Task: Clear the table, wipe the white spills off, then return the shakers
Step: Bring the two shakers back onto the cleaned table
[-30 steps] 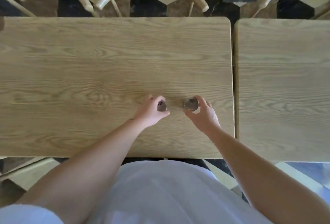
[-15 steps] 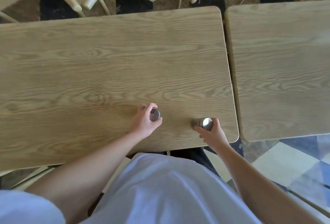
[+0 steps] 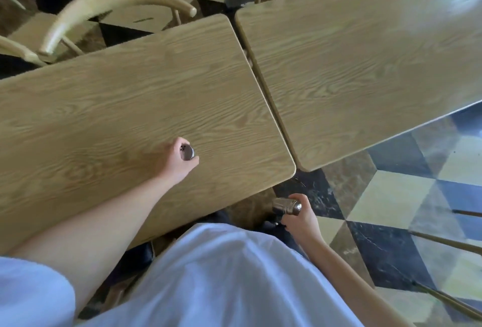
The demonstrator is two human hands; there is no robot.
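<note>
though both shakers look small and light, their metal tops are smooth, so a wrap around the body seems a safer hold than a pinch on the cap. the left hand is curled around one shaker, which is over the worktop near its front right corner; whether its base touches the wood cannot be told. the right hand is closed around the other shaker, tilted on its side, off the worktop's edge and above the tiled floor. no white spills show on the wood.
</note>
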